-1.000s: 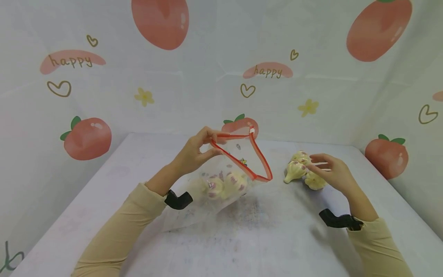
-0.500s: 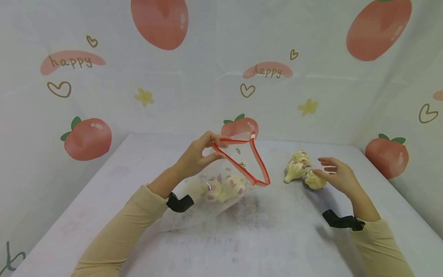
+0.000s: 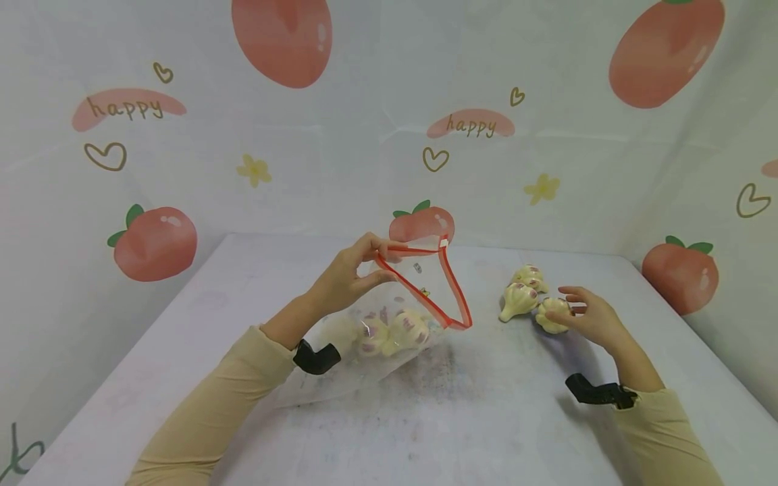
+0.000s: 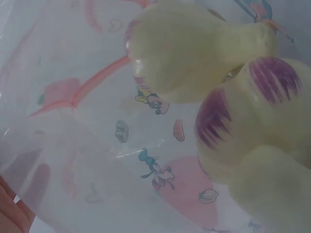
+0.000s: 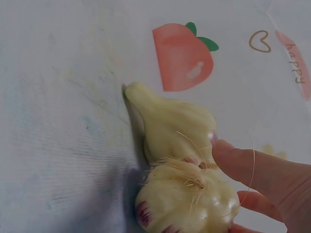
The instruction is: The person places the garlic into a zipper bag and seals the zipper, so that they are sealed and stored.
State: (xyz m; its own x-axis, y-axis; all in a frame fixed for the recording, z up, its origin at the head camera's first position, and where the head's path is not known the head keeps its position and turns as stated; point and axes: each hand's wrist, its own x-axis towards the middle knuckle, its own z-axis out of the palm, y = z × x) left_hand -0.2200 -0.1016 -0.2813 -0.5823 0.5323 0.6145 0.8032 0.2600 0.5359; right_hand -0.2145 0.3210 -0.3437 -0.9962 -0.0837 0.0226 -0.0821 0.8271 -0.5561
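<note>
My left hand (image 3: 349, 273) pinches the rim of a clear zip bag (image 3: 458, 283) with a red-edged mouth, spread wide. Several garlic bulbs (image 3: 407, 329) lie inside it, and purple-streaked garlic bulbs (image 4: 209, 131) show through its printed plastic in the left wrist view. On the right, my right hand (image 3: 592, 317) is at the nearest loose garlic bulb (image 5: 187, 199), thumb across its front in the head view and fingers on its far side, not closed tight. Two more loose bulbs, a front garlic bulb (image 3: 519, 301) and a back garlic bulb (image 3: 530, 277), lie beside it.
A pale cloth (image 3: 389, 439) with dark smudges covers the table. Behind it hangs a white backdrop (image 3: 340, 169) printed with red fruit, hearts and "happy". Black straps sit on both wrists, the left strap (image 3: 316, 356) in front of the bag.
The right hand has drawn back from the rear bulbs and come down to the nearest one, its thumb now over it. The left hand and bag mouth have sunk slightly.
</note>
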